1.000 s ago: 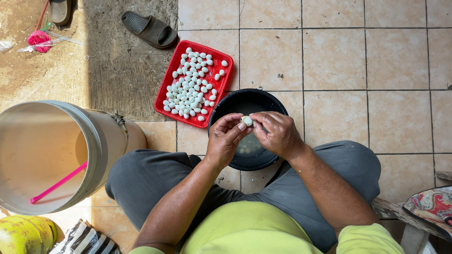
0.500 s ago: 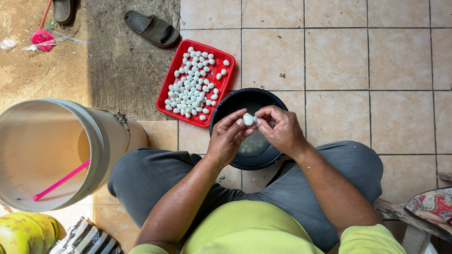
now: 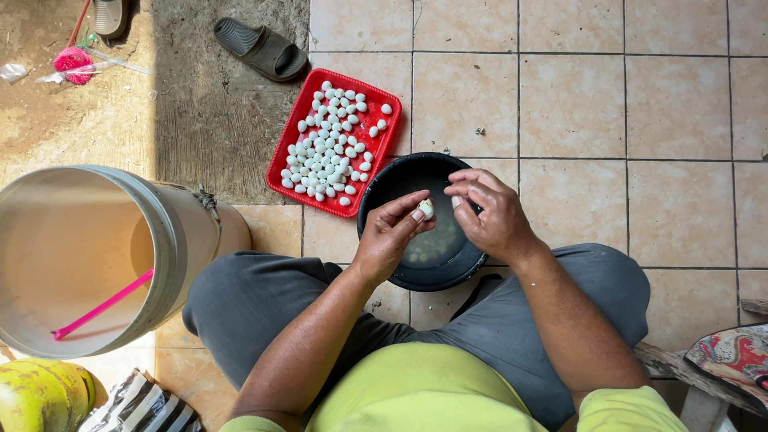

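While I sit over the black bowl (image 3: pixel 384 192) on the tiled floor, my left hand (image 3: pixel 390 238) pinches a small white egg (image 3: pixel 426 209) above it; my right hand (image 3: pixel 490 212), fingers curled, hovers just beside, holding nothing visible. Peeled eggs fill the red tray (image 3: pixel 298 120) nearby.

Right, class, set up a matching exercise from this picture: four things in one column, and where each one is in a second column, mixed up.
Things:
1. small white egg
2. pink stick
3. red tray
4. dark sandal

Places:
a. on the rough grey ground at the top
b. on the tiled floor, beside the black bowl
c. inside the big pale bucket
d. between the fingertips of the left hand, over the black bowl

Pairs: 1-d, 2-c, 3-b, 4-a
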Tool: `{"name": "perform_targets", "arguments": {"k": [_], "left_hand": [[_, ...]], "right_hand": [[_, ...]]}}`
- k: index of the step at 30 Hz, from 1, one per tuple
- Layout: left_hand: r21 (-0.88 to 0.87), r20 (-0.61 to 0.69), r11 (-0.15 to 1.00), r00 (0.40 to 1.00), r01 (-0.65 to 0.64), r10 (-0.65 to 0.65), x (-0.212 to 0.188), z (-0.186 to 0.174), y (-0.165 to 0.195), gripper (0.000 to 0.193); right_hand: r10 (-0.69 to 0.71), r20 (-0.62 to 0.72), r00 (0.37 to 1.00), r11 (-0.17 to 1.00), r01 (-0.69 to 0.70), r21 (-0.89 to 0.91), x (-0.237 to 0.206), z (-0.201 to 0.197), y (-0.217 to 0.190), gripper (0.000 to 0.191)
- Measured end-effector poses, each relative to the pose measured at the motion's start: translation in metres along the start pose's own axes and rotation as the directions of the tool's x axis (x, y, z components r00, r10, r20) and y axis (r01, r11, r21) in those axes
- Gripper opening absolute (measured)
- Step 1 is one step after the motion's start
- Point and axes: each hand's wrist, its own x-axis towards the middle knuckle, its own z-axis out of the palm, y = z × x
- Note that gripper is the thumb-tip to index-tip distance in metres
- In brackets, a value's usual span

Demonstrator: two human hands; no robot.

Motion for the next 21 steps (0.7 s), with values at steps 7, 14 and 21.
{"name": "perform_targets", "arguments": {"k": [7,14,21], "left_hand": [[0.396,0.011,0.907,0.988,-0.143,0.152,-0.003,0.005,-0.002,0.033],[0.605,-0.016,0.771,0.966,-0.197,0.259,-0.009,0.015,0.005,0.027],[0.639,-0.005,0.738,0.958,-0.217,0.286,-0.012,0.021,0.009,0.027]], "right_hand": [[-0.015,0.139,0.99,1.0,0.016,-0.009,-0.007,0.009,-0.006,0.014],[-0.066,0.176,0.982,0.991,0.084,-0.1,-0.012,0.012,-0.002,0.015],[-0.015,0.163,0.986,0.995,0.031,-0.095,-0.01,0.013,-0.004,0.011]]}}
